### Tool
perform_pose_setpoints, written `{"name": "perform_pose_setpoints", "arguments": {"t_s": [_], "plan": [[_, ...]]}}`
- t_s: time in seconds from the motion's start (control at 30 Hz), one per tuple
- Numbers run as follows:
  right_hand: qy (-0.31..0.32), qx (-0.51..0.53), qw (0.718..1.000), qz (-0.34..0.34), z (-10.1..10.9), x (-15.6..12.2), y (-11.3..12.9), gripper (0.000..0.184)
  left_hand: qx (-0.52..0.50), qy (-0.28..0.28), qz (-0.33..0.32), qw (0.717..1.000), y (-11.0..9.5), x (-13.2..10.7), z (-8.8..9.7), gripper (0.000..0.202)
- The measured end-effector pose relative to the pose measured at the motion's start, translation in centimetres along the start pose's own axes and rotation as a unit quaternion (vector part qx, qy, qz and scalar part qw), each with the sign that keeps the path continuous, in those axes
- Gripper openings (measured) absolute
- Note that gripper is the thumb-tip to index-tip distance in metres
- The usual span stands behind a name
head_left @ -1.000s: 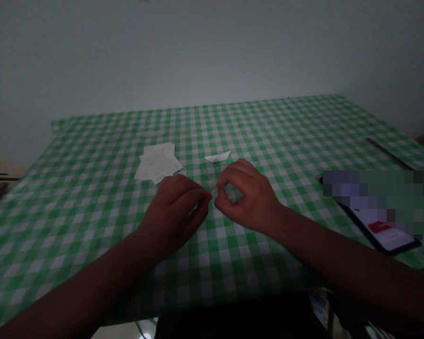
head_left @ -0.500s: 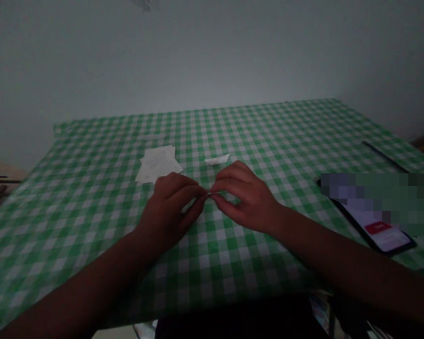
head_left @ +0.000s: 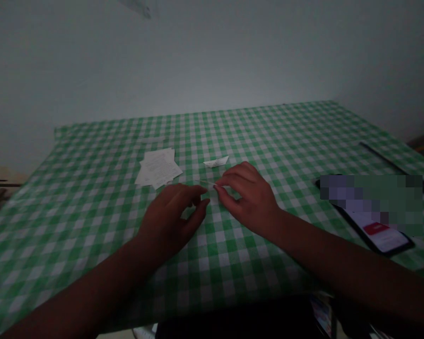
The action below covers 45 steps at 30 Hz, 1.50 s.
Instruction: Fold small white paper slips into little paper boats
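Between thumb and fingers, my right hand [head_left: 252, 195] pinches a thin pale piece of paper [head_left: 207, 182], seen nearly edge-on and pointing left. My left hand [head_left: 171, 212] is just left of it, thumb and forefinger apart with nothing between them. Beyond the hands lies a small folded paper [head_left: 216, 162] with printed lines, shaped like a shallow boat. Several loose printed paper sheets [head_left: 158, 165] overlap in a pile past my left hand. How the held paper is folded cannot be made out.
A green-and-white checked tablecloth [head_left: 268, 136] covers the table, which meets a pale wall [head_left: 212, 56]. At the right lies a phone [head_left: 388, 238] with a lit, partly blurred screen. A thin dark strip [head_left: 383, 157] lies behind it. A faint pale strip [head_left: 151, 140] lies behind the sheets.
My left hand has let go of the paper and its fingers have parted. My right hand keeps hold, and more of the paper shows, tilted up to the left.
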State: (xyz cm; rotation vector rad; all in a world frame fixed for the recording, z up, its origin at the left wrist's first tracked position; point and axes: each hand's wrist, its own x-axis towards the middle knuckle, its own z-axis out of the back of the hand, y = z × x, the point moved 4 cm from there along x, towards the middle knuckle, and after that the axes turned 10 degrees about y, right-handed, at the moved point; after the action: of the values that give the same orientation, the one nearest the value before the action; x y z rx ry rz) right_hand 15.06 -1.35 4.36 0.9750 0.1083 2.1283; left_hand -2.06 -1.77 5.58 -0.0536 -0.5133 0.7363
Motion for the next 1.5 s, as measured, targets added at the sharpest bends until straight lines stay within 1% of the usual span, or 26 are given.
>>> {"name": "perform_pose_setpoints", "arguments": {"t_s": [0.07, 0.13, 0.2, 0.27, 0.33, 0.37, 0.4, 0.47, 0.53, 0.63, 0.7, 0.77, 0.83, 0.87, 0.97, 1.03, 1.07, 1.13, 1.17, 1.2, 1.23, 1.3, 1.4, 1.5], "plan": [[0.001, -0.006, 1.000, 0.016, -0.2, -0.2, 0.4, 0.010, -0.030, 0.014, 0.020, 0.999, 0.1, 0.0, -0.4, 0.028], [0.013, -0.007, 0.999, 0.031, -0.5, -0.3, 0.6, 0.010, -0.048, 0.019, 0.012, 0.999, 0.1, -0.1, -0.6, 0.032], [0.029, -0.003, 0.998, 0.047, -0.7, -0.5, 0.9, 0.012, -0.060, 0.021, 0.002, 0.998, 0.2, 0.0, -0.7, 0.028], [0.039, 0.010, 0.997, 0.067, -0.7, -0.5, 1.1, 0.017, -0.076, 0.022, 0.011, 0.997, 0.7, 0.1, -0.6, 0.022], [0.031, 0.038, 0.996, 0.077, -0.4, -0.4, 1.1, 0.020, -0.085, 0.018, 0.031, 0.996, 1.4, 0.3, -0.4, 0.014], [0.019, 0.057, 0.996, 0.067, -0.1, -0.4, 0.9, 0.020, -0.082, 0.018, 0.040, 0.996, 1.8, 0.4, -0.4, 0.010], [0.004, 0.077, 0.996, 0.044, 0.2, -0.3, 0.6, 0.019, -0.078, 0.023, 0.052, 0.995, 2.1, 0.4, -0.4, 0.008], [-0.030, 0.118, 0.992, -0.031, 0.7, -0.2, -0.5, 0.019, -0.075, 0.039, 0.067, 0.994, 2.6, 0.5, -0.6, 0.006], [-0.050, 0.170, 0.978, -0.113, 1.0, -0.2, -1.7, 0.020, -0.080, 0.050, 0.068, 0.993, 2.8, 0.5, -0.7, 0.006], [-0.028, 0.282, 0.936, -0.207, 0.8, -0.1, -2.9, 0.015, -0.081, 0.052, 0.061, 0.994, 2.7, 0.4, -0.7, 0.007], [0.003, 0.338, 0.910, -0.239, 0.4, 0.0, -3.1, 0.012, -0.074, 0.054, 0.054, 0.994, 2.4, 0.4, -0.7, 0.007], [0.030, 0.363, 0.898, -0.249, 0.1, 0.0, -3.0, 0.012, -0.065, 0.055, 0.044, 0.995, 2.1, 0.4, -0.7, 0.007], [0.049, 0.364, 0.898, -0.242, -0.1, 0.1, -2.8, 0.012, -0.061, 0.054, 0.029, 0.996, 1.9, 0.3, -0.7, 0.007], [0.058, 0.354, 0.905, -0.230, -0.1, 0.1, -2.7, 0.011, -0.061, 0.055, 0.024, 0.996, 1.9, 0.3, -0.8, 0.007], [0.072, 0.283, 0.943, -0.161, 0.3, 0.2, -2.3, 0.008, -0.061, 0.055, 0.037, 0.996, 2.0, 0.0, -1.0, 0.008], [0.071, 0.235, 0.962, -0.115, 0.6, 0.3, -2.0, 0.005, -0.069, 0.039, 0.065, 0.995, 2.2, -0.3, -1.1, 0.018], [0.072, 0.221, 0.967, -0.100, 0.7, 0.3, -1.9, 0.004, -0.083, 0.027, 0.074, 0.993, 2.2, -0.4, -1.0, 0.026], [0.078, 0.214, 0.970, -0.082, 0.7, 0.3, -1.8, 0.004, -0.117, 0.010, 0.075, 0.990, 2.2, -0.5, -0.9, 0.042], [0.082, 0.215, 0.970, -0.077, 0.6, 0.3, -1.7, 0.005, -0.127, 0.012, 0.067, 0.990, 2.0, -0.4, -0.9, 0.045], [0.087, 0.218, 0.969, -0.074, 0.4, 0.2, -1.7, 0.005, -0.130, 0.021, 0.055, 0.990, 1.9, -0.3, -0.8, 0.044], [0.092, 0.222, 0.968, -0.072, 0.3, 0.2, -1.7, 0.005, -0.120, 0.036, 0.042, 0.991, 1.7, -0.1, -0.8, 0.037], [0.102, 0.228, 0.966, -0.064, -0.1, 0.1, -1.5, 0.006, -0.104, 0.065, 0.013, 0.992, 1.2, 0.3, -0.7, 0.018], [0.115, 0.226, 0.966, -0.041, -0.4, 0.1, -1.2, 0.007, -0.115, 0.060, -0.016, 0.991, 0.9, 0.5, -0.4, 0.006], [0.107, 0.229, 0.967, -0.034, -0.5, 0.0, -0.9, 0.006, -0.112, 0.043, -0.046, 0.992, 0.7, 0.5, -0.4, 0.007]]}}
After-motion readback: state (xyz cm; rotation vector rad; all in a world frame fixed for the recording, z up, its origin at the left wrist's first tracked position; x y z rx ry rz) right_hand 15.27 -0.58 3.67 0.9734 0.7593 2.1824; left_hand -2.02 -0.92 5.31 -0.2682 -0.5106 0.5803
